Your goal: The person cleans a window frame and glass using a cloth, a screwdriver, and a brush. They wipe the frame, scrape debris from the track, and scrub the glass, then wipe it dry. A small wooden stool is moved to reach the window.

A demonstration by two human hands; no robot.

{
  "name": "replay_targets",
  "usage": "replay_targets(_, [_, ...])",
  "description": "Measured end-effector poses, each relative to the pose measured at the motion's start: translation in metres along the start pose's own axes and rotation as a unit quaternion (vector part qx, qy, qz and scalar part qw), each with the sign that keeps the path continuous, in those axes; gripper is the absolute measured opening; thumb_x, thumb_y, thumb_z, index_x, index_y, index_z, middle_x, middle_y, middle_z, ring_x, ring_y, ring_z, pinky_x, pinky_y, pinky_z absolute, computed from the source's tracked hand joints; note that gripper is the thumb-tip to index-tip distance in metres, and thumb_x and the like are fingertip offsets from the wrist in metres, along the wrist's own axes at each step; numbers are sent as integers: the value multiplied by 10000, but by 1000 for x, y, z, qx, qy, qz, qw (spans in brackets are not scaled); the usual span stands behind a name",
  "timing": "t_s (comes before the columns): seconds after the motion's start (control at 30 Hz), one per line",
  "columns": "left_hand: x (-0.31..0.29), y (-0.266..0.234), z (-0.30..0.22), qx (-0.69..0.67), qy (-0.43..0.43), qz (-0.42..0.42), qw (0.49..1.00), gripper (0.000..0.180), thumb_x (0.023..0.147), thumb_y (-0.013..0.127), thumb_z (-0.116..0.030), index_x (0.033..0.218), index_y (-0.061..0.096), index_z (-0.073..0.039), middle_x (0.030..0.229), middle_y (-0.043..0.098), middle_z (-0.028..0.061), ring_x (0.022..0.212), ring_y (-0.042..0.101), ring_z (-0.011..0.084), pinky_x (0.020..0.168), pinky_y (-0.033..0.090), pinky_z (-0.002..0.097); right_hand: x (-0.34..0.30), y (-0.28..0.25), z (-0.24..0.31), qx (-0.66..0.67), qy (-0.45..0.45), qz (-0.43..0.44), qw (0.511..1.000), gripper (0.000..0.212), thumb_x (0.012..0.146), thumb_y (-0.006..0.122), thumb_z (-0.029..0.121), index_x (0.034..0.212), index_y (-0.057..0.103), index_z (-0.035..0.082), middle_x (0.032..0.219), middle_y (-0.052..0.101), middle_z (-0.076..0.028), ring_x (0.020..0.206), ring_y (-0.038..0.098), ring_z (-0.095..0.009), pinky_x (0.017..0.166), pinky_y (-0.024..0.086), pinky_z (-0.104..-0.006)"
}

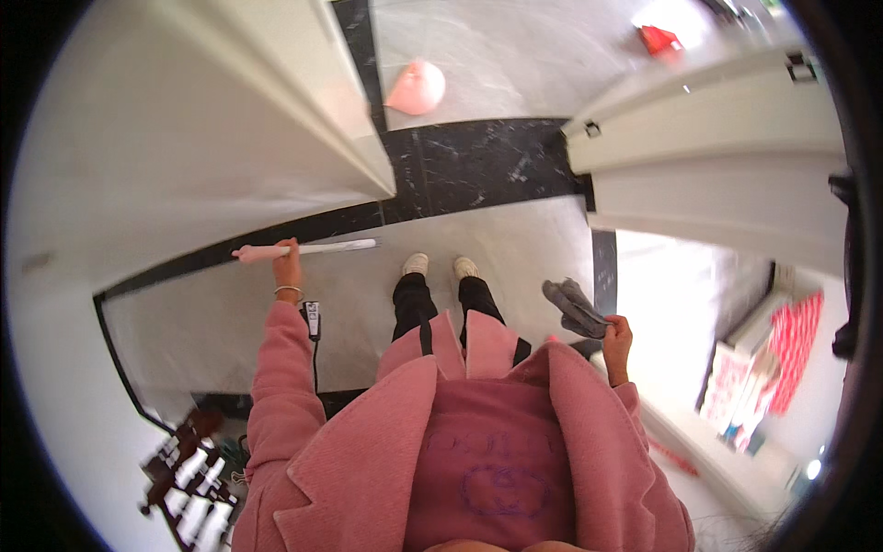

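My left hand point(288, 267) is closed around a long, slim stick-like tool point(338, 247), held out level to the left. Pale pink covers its thicker left end, while the rest is a white shaft pointing right; its exact kind is unclear. In my right hand point(619, 346), pinched by one end, is a grey cloth point(575, 307), crumpled and sticking out to the upper left. Both hands are above the floor, wide apart. Close to my left wrist hangs a small grey-and-white device point(313, 320) on a black cord.
Black marble strips point(483, 161) edge the grey floor point(515, 225) ahead of my shoes. White door-like panels stand left point(276, 120) and right point(708, 120). Beyond lies a pink balloon point(419, 87) and a red object point(659, 41). A dark rack point(189, 474) stands lower left; red patterned fabric point(796, 351) hangs right.
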State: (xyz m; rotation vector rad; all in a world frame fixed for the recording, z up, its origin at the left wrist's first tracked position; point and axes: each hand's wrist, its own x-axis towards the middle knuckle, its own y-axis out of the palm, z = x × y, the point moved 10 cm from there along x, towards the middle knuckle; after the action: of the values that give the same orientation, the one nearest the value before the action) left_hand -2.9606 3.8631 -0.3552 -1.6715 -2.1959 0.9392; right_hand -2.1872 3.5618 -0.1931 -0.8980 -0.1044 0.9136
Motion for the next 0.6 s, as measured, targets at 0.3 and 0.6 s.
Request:
replay_targets(0.3, [90,81,99,-165,-274,118,940,414,909,687,-334,1154,624,-6,811,579,37,709,553,161,599,436,338,-147,56,54,3,114,-29,993,157,897,538,-8,1011,635,39,867,673,-112,749,642,-204,693,499,-315])
replay_targets(0.6, [-286,254,-220,86,343,776,522,884,748,784,-212,1514,360,-96,1514,413,184,1416,373,355,1184,257,424,-192,160,120,265,66,-18,962,221,869,578,-5,1074,646,41,1004,680,-122,916,665,-243,807,508,-313])
